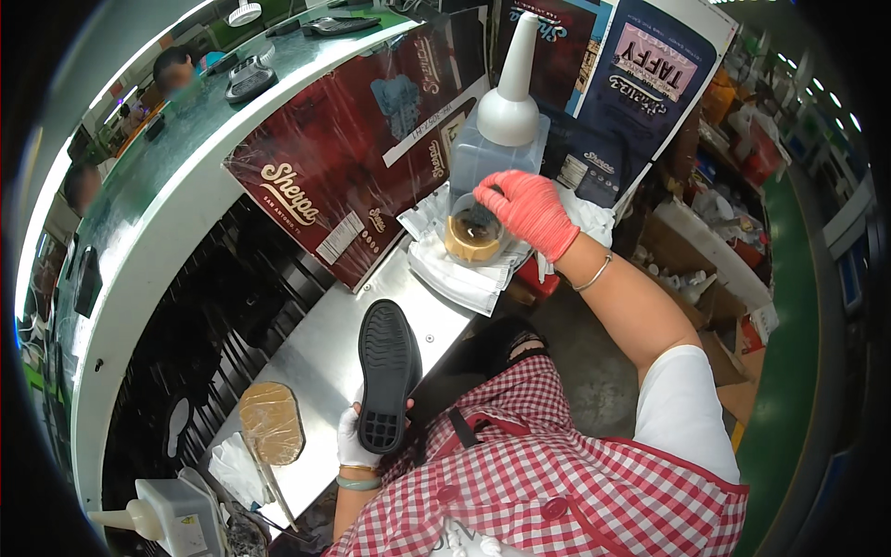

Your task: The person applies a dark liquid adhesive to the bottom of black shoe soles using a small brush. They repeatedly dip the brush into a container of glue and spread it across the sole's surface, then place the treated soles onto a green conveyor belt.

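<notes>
My left hand (351,444), in a white glove, is closed around the heel end of a black shoe sole (386,367). The ridged tread of the sole faces up, with a grid of square hollows at the heel. My right hand (531,209), in a coral-red glove, pinches a small black brush (481,215) over a clear cup (471,247). Brownish-yellow stuff coats the lower part of the cup. The brush's lower end is inside the cup, and its handle is mostly hidden by my fingers. White cloths (459,286) lie under the cup.
Behind the cup stands a translucent bottle (506,130) with a white nozzle. Dark red printed panels (343,176) border the metal bench (320,343). On it lies a tape-wrapped oval pad (272,422). Another nozzle bottle (176,520) is at lower left. A green conveyor (176,162) carries shoe soles.
</notes>
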A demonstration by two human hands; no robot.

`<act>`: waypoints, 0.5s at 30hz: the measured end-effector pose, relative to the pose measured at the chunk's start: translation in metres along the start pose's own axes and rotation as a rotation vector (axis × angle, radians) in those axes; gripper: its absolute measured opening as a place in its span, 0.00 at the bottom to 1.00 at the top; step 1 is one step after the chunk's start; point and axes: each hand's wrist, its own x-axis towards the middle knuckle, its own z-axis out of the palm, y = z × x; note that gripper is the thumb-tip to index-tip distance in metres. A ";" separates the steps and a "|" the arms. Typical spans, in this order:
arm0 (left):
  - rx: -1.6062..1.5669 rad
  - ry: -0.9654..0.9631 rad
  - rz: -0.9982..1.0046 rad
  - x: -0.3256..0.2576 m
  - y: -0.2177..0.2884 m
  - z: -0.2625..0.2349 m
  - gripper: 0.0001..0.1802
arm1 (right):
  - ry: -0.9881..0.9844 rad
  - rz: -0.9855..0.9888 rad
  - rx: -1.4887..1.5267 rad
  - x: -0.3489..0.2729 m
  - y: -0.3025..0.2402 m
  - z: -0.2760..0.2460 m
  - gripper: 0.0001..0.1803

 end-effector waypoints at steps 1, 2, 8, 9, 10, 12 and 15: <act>-0.026 0.021 0.005 -0.002 0.001 0.001 0.32 | 0.051 -0.032 0.032 0.001 -0.002 -0.004 0.17; -0.053 0.042 0.010 -0.003 0.002 0.000 0.31 | 0.102 -0.063 0.064 0.002 -0.005 -0.010 0.16; -0.087 0.039 0.063 -0.004 0.005 0.001 0.32 | 0.124 -0.101 0.099 0.005 -0.016 -0.032 0.13; -0.087 0.042 0.069 -0.005 0.007 0.005 0.32 | 0.136 -0.111 0.096 0.006 -0.014 -0.033 0.14; -0.063 0.044 0.089 -0.010 0.012 0.016 0.32 | 0.110 -0.076 0.136 0.009 -0.014 -0.037 0.14; -0.007 0.023 0.130 -0.014 0.020 0.034 0.32 | 0.081 -0.009 0.202 0.006 -0.010 -0.037 0.15; 0.029 0.059 0.207 -0.014 0.033 0.052 0.28 | 0.071 0.007 0.207 0.006 -0.006 -0.029 0.16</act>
